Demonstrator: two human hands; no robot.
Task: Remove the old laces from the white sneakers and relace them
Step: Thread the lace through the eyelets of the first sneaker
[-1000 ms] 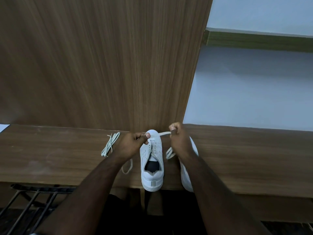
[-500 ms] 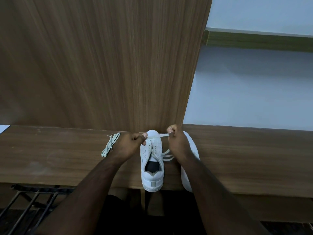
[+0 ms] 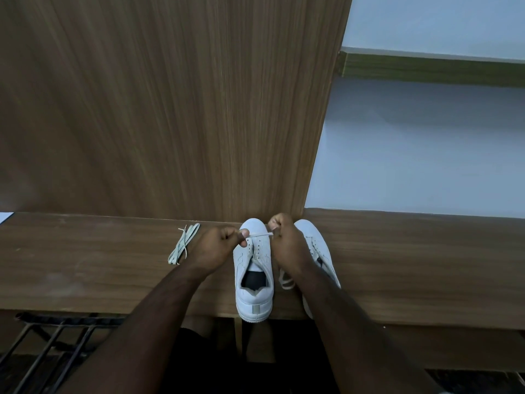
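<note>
Your left hand point(image 3: 218, 245) and right hand point(image 3: 285, 241) have drawn closer, fingers pinching the lace point(image 3: 260, 236) taut across the sneaker point(image 3: 253, 268) near its toe: relacing is just beginning.

white sneakers point(image 3: 253, 268) side by side, lace point(image 3: 260, 236) taut across toe, old laces point(image 3: 183, 243) left
</note>
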